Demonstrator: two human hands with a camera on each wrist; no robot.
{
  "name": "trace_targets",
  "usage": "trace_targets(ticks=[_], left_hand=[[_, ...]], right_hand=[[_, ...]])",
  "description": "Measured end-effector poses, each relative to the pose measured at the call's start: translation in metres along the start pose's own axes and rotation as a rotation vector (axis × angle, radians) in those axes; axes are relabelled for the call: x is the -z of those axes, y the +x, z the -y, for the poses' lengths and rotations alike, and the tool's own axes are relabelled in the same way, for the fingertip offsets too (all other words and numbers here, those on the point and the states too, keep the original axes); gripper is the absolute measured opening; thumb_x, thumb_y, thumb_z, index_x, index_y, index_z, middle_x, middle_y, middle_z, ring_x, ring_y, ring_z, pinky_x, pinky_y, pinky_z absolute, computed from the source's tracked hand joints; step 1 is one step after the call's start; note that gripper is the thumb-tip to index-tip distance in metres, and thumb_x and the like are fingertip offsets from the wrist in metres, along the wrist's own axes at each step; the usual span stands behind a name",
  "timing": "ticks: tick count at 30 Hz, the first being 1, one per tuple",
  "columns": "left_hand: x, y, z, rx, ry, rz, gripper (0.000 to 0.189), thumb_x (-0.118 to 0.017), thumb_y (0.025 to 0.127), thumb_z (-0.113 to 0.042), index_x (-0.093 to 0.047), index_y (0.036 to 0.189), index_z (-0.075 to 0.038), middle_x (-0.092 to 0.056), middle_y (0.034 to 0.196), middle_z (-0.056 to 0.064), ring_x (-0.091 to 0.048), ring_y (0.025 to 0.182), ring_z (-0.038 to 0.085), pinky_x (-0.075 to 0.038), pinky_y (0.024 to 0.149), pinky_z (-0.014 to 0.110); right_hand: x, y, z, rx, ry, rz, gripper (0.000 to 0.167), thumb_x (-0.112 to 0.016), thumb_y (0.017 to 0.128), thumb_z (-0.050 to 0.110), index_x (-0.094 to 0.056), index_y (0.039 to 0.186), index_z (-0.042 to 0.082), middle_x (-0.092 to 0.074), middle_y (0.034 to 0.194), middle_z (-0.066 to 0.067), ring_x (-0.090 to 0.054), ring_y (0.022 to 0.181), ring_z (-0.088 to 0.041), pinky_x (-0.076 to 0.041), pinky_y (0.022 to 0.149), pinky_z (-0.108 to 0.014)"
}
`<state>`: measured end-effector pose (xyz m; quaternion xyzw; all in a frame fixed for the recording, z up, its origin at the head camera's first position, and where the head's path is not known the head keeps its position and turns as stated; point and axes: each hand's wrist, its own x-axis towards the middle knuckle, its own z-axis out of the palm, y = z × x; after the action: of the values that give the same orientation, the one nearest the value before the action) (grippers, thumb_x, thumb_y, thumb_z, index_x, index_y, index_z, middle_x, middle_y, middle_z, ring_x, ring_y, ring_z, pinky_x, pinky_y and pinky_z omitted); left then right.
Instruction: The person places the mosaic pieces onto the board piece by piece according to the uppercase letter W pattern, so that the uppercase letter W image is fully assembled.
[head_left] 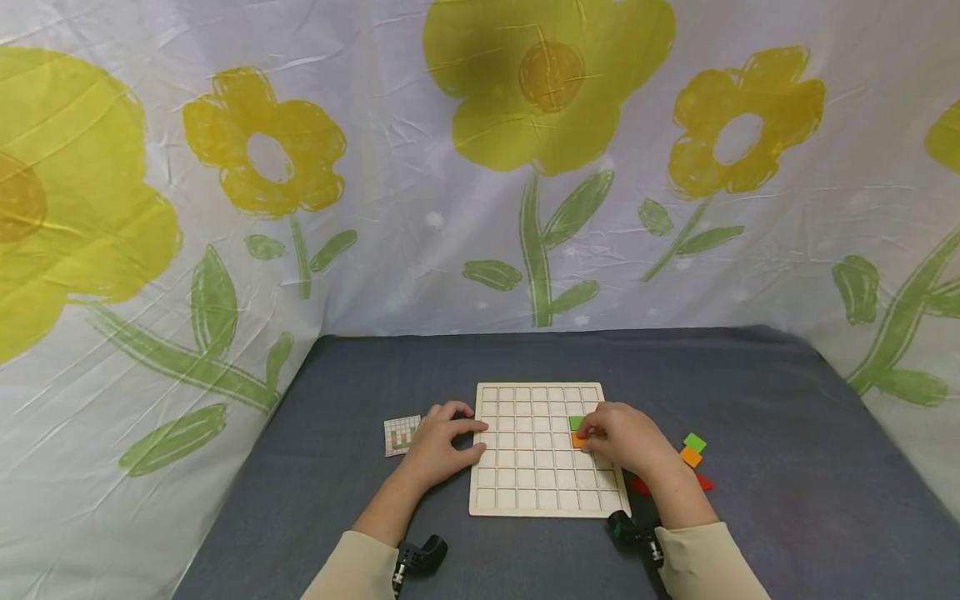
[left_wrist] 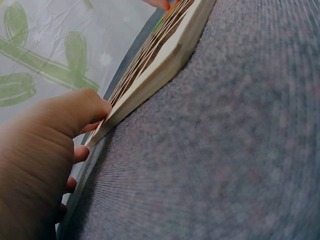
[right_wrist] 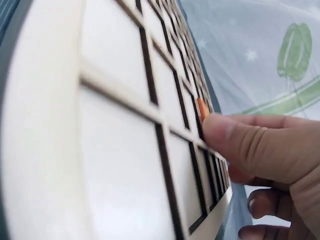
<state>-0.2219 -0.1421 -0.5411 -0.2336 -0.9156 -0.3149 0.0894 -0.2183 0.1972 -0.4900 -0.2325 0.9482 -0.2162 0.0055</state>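
A pale wooden grid board (head_left: pixel 536 504) lies flat on the dark cloth. My left hand (head_left: pixel 438 442) rests at its left edge, thumb and fingertips touching the rim; in the left wrist view the thumb of this left hand (left_wrist: pixel 55 135) lies against the frame. Towards the board's right side, my right hand (head_left: pixel 626 437) pinches an orange square tile (head_left: pixel 578 441) at a grid cell. Just behind that tile sits a green square tile (head_left: pixel 575 422) in a cell. From the right wrist, only a sliver of the orange tile (right_wrist: pixel 202 108) shows beside the thumb.
Right of the board lie another green tile (head_left: pixel 695 442), an orange tile (head_left: pixel 691 457) and red pieces (head_left: pixel 704 482), partly hidden by the right forearm. A small printed grid card (head_left: pixel 400 435) lies left of the board, partly behind the left hand. A flowered curtain (head_left: pixel 405 250) hangs behind.
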Motion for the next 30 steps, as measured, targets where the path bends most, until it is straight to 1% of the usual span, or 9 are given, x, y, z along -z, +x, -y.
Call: trace_targets(ticks=[4, 8, 11, 13, 17, 19, 24, 27, 30], left_hand=[[0.0, -0.001, 0.001, -0.002, -0.005, 0.004, 0.027, -0.079, 0.09, -0.03, -0.079, 0.116, -0.024, -0.06, 0.126, 0.003, -0.05, 0.108, 0.023, -0.043, 0.092, 0.049], [0.0, -0.001, 0.001, -0.007, -0.009, 0.003, 0.028, -0.079, 0.09, -0.03, -0.079, 0.117, -0.024, -0.06, 0.127, 0.004, -0.05, 0.107, 0.023, -0.043, 0.091, 0.049], [0.0, -0.001, 0.001, -0.014, -0.001, -0.006, 0.027, -0.079, 0.09, -0.029, -0.08, 0.116, -0.023, -0.06, 0.126, 0.004, -0.05, 0.107, 0.023, -0.044, 0.09, 0.049], [0.0, -0.001, 0.001, -0.018, 0.004, -0.002, 0.028, -0.079, 0.09, -0.03, -0.079, 0.117, -0.023, -0.06, 0.127, 0.004, -0.05, 0.107, 0.023, -0.044, 0.09, 0.049], [-0.001, 0.001, 0.001, -0.032, 0.013, 0.016, 0.028, -0.077, 0.091, -0.031, -0.079, 0.119, -0.024, -0.06, 0.127, 0.003, -0.05, 0.108, 0.024, -0.044, 0.09, 0.049], [-0.002, 0.001, 0.001, -0.037, 0.021, 0.021, 0.028, -0.076, 0.092, -0.032, -0.079, 0.119, -0.025, -0.06, 0.127, 0.003, -0.05, 0.108, 0.024, -0.044, 0.09, 0.048], [-0.002, 0.0, 0.001, -0.034, 0.028, 0.016, 0.028, -0.077, 0.091, -0.031, -0.079, 0.119, -0.025, -0.06, 0.127, 0.002, -0.05, 0.107, 0.023, -0.044, 0.09, 0.048], [-0.001, -0.001, 0.001, -0.033, 0.028, 0.006, 0.028, -0.077, 0.091, -0.031, -0.079, 0.118, -0.025, -0.06, 0.127, 0.003, -0.05, 0.107, 0.023, -0.044, 0.09, 0.048], [0.0, -0.001, 0.001, -0.031, 0.026, 0.002, 0.028, -0.077, 0.091, -0.031, -0.079, 0.118, -0.025, -0.06, 0.127, 0.003, -0.05, 0.107, 0.024, -0.044, 0.09, 0.048]], right_hand=[[0.0, 0.0, -0.004, 0.003, 0.008, 0.016, 0.012, -0.085, 0.084, 0.022, -0.082, 0.095, 0.021, -0.058, 0.083, 0.013, -0.052, 0.073, -0.005, -0.048, 0.068, -0.031], [0.005, -0.002, -0.005, -0.05, 0.08, 0.062, 0.013, -0.082, 0.087, 0.02, -0.083, 0.101, 0.02, -0.06, 0.085, 0.012, -0.054, 0.074, -0.007, -0.048, 0.069, -0.033], [0.009, -0.005, -0.006, -0.112, 0.144, 0.073, 0.014, -0.08, 0.09, 0.021, -0.083, 0.103, 0.021, -0.063, 0.091, 0.01, -0.056, 0.079, -0.009, -0.049, 0.073, -0.036], [0.013, -0.008, -0.009, -0.128, 0.17, 0.073, 0.016, -0.079, 0.091, 0.023, -0.082, 0.106, 0.02, -0.063, 0.093, 0.008, -0.056, 0.08, -0.011, -0.049, 0.073, -0.037], [0.02, -0.016, -0.017, -0.158, 0.188, 0.052, 0.02, -0.075, 0.095, 0.026, -0.079, 0.112, 0.016, -0.061, 0.092, 0.005, -0.054, 0.08, -0.015, -0.047, 0.073, -0.038], [0.024, -0.02, -0.022, -0.16, 0.179, 0.024, 0.022, -0.074, 0.096, 0.025, -0.078, 0.115, 0.013, -0.062, 0.093, 0.004, -0.054, 0.081, -0.016, -0.047, 0.073, -0.039], [0.036, -0.029, -0.035, -0.203, 0.195, -0.032, 0.023, -0.071, 0.099, 0.021, -0.077, 0.118, 0.011, -0.064, 0.101, -0.001, -0.055, 0.081, -0.018, -0.048, 0.073, -0.039], [0.042, -0.033, -0.041, -0.232, 0.207, -0.045, 0.024, -0.071, 0.099, 0.02, -0.076, 0.12, 0.01, -0.063, 0.102, -0.004, -0.054, 0.078, -0.019, -0.047, 0.07, -0.038], [0.046, -0.037, -0.046, -0.261, 0.207, -0.056, 0.026, -0.071, 0.098, 0.02, -0.075, 0.122, 0.009, -0.062, 0.1, -0.004, -0.052, 0.078, -0.02, -0.045, 0.068, -0.038]])
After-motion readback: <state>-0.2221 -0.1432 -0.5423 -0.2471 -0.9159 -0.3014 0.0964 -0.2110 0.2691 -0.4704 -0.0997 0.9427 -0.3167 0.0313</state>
